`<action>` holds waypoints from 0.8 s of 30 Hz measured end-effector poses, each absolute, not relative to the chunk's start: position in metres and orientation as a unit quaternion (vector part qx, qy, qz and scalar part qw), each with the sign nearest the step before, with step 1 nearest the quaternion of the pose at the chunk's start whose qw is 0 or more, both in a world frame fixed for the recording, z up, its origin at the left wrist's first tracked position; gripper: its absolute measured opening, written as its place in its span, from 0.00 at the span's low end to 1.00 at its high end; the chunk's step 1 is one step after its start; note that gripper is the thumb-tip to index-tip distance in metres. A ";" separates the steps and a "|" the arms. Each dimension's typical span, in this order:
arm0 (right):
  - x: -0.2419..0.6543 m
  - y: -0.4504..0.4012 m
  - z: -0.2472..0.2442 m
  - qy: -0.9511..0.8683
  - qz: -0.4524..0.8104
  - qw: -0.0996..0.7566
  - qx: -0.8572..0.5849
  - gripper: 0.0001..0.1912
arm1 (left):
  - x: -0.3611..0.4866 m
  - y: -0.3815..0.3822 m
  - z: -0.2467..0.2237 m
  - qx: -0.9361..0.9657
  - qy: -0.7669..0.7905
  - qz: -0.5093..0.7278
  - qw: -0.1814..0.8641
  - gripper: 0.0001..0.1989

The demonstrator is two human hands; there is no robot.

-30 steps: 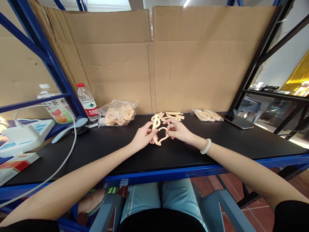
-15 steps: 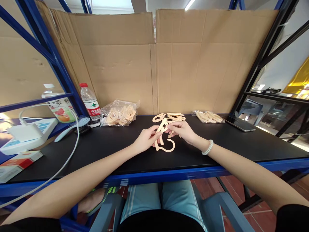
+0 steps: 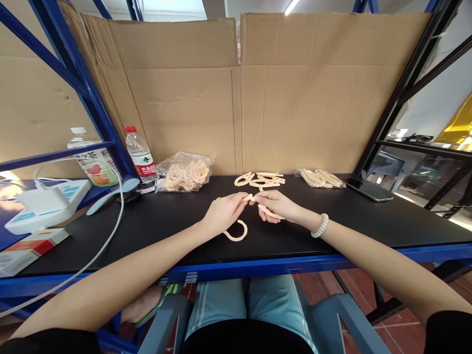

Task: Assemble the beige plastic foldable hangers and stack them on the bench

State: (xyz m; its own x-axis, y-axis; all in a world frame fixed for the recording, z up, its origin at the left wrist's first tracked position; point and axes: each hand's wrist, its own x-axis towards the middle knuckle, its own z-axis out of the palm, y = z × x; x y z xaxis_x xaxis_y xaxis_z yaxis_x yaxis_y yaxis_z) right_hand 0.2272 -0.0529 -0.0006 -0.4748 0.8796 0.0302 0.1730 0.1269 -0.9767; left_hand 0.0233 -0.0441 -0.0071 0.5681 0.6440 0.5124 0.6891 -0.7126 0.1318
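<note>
Left hand (image 3: 225, 214), head view, was nearly closed, thumb against fingers, gripping a pale hook-ended piece (image 3: 236, 239). Piece sat at center, over the near half of the black tabletop (image 3: 165, 216). Its hook stuck out below the hand, gap facing up and left. Other end showed at the fingertips, aimed right at the other hand. Long axis between was mostly behind the hand; looked like it slanted from lower left to upper right. Right hand (image 3: 276, 205) was curled, thumb and index pinching right at that end, with a pale strip (image 3: 271, 212) in the lower fingers. Strip's long axis sloped down-right toward the wrist. Couldn't make out whether the ends were joined.

Surface: loose pale pieces (image 3: 267, 184) lay just beyond the hands. Bagged rings (image 3: 186, 176) and a red-capped bottle (image 3: 142, 160) back left; bagged sticks (image 3: 321, 178) and a phone (image 3: 365, 188) back right. White power strip (image 3: 79, 194) far left.

Room: cardboard (image 3: 177, 113) behind, blue frame, red floor tiles (image 3: 401, 334).
</note>
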 end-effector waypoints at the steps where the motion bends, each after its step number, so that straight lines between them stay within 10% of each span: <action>1: 0.226 -0.054 0.000 -0.681 0.530 0.321 -0.390 0.12 | 0.025 -0.046 -0.006 -0.886 -0.387 -0.245 0.071 0.12; 9: 0.222 -0.058 0.000 -0.751 0.458 0.291 -0.377 0.13 | 0.032 -0.052 0.002 -0.885 -0.404 -0.080 0.219 0.10; 24: 0.222 -0.064 0.005 -0.785 0.374 0.328 -0.368 0.16 | 0.037 -0.061 0.007 -0.879 -0.430 -0.067 0.193 0.18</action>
